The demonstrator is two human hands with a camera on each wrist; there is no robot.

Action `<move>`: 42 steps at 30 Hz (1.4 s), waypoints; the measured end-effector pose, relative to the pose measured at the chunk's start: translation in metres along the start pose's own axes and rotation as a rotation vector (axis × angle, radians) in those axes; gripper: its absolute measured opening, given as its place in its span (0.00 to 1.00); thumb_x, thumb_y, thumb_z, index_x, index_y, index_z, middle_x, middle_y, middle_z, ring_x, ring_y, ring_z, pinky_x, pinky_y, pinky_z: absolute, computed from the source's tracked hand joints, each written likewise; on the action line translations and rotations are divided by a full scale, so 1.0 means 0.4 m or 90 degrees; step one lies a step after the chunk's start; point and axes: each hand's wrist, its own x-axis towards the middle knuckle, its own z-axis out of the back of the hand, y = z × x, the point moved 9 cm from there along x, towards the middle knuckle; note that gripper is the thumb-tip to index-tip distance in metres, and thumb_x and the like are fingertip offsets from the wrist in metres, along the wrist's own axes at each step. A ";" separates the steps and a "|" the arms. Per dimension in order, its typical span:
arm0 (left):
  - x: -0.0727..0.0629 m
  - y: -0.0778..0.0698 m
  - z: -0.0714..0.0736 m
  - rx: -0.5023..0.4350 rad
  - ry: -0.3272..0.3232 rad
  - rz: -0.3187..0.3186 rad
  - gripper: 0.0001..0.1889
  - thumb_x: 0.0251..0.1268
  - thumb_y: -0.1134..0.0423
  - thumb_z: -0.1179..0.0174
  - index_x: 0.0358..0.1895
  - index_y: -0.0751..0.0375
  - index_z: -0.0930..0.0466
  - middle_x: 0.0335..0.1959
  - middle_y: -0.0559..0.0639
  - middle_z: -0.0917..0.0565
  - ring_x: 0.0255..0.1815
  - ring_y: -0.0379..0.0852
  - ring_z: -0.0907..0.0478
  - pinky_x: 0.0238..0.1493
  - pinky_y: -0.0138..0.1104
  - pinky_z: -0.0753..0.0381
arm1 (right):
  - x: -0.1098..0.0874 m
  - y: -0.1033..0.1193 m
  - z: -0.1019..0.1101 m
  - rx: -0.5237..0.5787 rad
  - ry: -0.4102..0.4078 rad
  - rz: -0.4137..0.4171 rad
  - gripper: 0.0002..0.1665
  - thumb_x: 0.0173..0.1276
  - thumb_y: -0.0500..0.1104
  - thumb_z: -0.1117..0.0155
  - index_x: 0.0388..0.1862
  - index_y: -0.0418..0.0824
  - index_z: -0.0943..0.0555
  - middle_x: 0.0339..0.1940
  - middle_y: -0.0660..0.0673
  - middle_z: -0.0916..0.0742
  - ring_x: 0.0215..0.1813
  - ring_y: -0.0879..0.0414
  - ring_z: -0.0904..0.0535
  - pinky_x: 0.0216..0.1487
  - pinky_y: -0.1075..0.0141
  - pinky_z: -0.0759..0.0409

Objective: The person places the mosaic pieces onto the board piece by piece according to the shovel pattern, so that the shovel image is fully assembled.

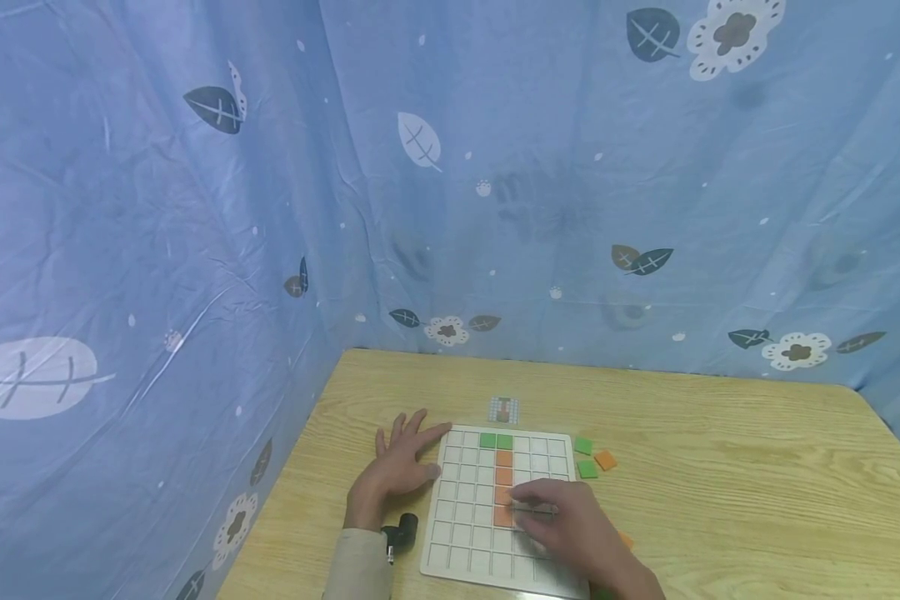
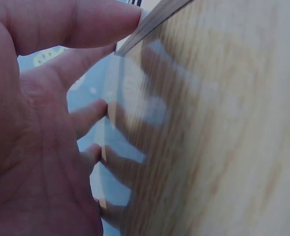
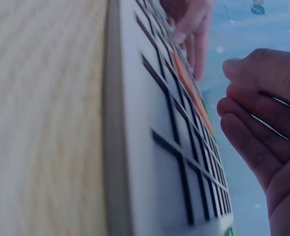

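Note:
A white grid board [image 1: 457,558] lies on the table. Two green tiles [image 1: 496,441] sit side by side in its top row, and a column of several orange tiles [image 1: 503,477] runs down below the right one. With fingers spread, my left hand [image 1: 399,467] rests at the board's left edge, its thumb and index finger touching the rim. My right hand [image 1: 570,521] hovers over the board beside the lower orange tiles, fingers loosely bent. In the right wrist view its thumb [image 3: 258,69] is close to the fingertips, and no tile shows between them.
Right of the board lie loose green tiles [image 1: 585,469] and an orange tile [image 1: 606,460]; another orange one [image 1: 626,540] shows partly behind my right forearm. A small pattern card [image 1: 503,410] lies beyond the board. A black object [image 1: 401,531] is by my left wrist. Blue curtains [image 1: 540,208] border the table.

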 end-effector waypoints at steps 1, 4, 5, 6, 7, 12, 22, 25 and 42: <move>0.000 0.001 -0.001 -0.001 0.000 0.000 0.40 0.62 0.63 0.35 0.82 0.42 0.26 0.91 0.61 0.46 0.92 0.73 0.63 0.83 0.76 0.73 | -0.004 -0.011 0.008 -0.001 0.008 -0.034 0.15 0.64 0.38 0.18 0.49 0.49 0.06 0.47 0.57 0.05 0.52 0.63 0.09 0.53 0.62 0.08; 0.001 0.003 -0.003 -0.005 0.001 0.000 0.40 0.62 0.63 0.35 0.82 0.42 0.26 0.91 0.61 0.46 0.92 0.73 0.64 0.83 0.76 0.73 | -0.021 -0.043 0.041 0.000 0.014 -0.112 0.14 0.65 0.41 0.17 0.50 0.49 0.06 0.48 0.58 0.05 0.51 0.65 0.09 0.55 0.62 0.09; 0.001 0.003 -0.003 -0.007 0.001 -0.001 0.40 0.62 0.63 0.35 0.82 0.42 0.26 0.91 0.61 0.47 0.92 0.73 0.64 0.83 0.76 0.74 | -0.029 -0.054 0.053 0.000 0.014 -0.137 0.15 0.65 0.42 0.17 0.50 0.50 0.06 0.48 0.58 0.05 0.52 0.65 0.10 0.56 0.62 0.10; 0.002 0.003 -0.004 -0.007 0.002 -0.001 0.40 0.62 0.63 0.35 0.82 0.42 0.26 0.91 0.61 0.46 0.92 0.73 0.64 0.83 0.76 0.73 | -0.037 -0.065 0.067 -0.006 0.012 -0.159 0.15 0.65 0.43 0.17 0.50 0.51 0.06 0.48 0.59 0.05 0.52 0.66 0.10 0.56 0.63 0.10; 0.002 0.003 -0.004 -0.007 0.002 -0.001 0.40 0.62 0.63 0.35 0.82 0.42 0.26 0.91 0.61 0.46 0.92 0.73 0.64 0.83 0.76 0.73 | -0.045 -0.075 0.082 -0.010 0.009 -0.175 0.15 0.65 0.44 0.17 0.50 0.51 0.06 0.48 0.59 0.05 0.51 0.67 0.10 0.57 0.63 0.11; 0.002 0.001 -0.001 0.002 0.001 0.001 0.40 0.62 0.63 0.35 0.82 0.42 0.26 0.91 0.62 0.46 0.92 0.74 0.63 0.83 0.77 0.73 | -0.095 -0.124 0.151 -0.009 -0.023 -0.219 0.15 0.64 0.48 0.15 0.50 0.54 0.06 0.48 0.61 0.05 0.52 0.68 0.11 0.58 0.66 0.12; -0.002 -0.002 0.000 -0.003 0.000 0.002 0.41 0.61 0.63 0.35 0.82 0.42 0.26 0.91 0.62 0.46 0.92 0.73 0.63 0.83 0.77 0.72 | -0.210 -0.219 0.256 -0.041 -0.033 -0.303 0.20 0.63 0.51 0.15 0.54 0.52 0.07 0.52 0.55 0.05 0.51 0.71 0.11 0.52 0.70 0.11; -0.002 -0.004 0.001 -0.003 -0.001 0.001 0.41 0.61 0.63 0.35 0.82 0.42 0.26 0.91 0.62 0.46 0.92 0.74 0.63 0.82 0.77 0.73 | -0.238 -0.231 0.278 -0.063 -0.046 -0.311 0.21 0.61 0.49 0.14 0.53 0.52 0.07 0.50 0.54 0.05 0.48 0.72 0.11 0.48 0.71 0.11; -0.004 -0.006 0.006 -0.001 -0.004 0.014 0.40 0.61 0.63 0.35 0.82 0.41 0.26 0.91 0.61 0.46 0.92 0.73 0.63 0.84 0.75 0.73 | -0.269 -0.222 0.268 -0.039 -0.090 -0.311 0.23 0.57 0.44 0.11 0.52 0.49 0.07 0.48 0.53 0.04 0.46 0.73 0.11 0.47 0.73 0.11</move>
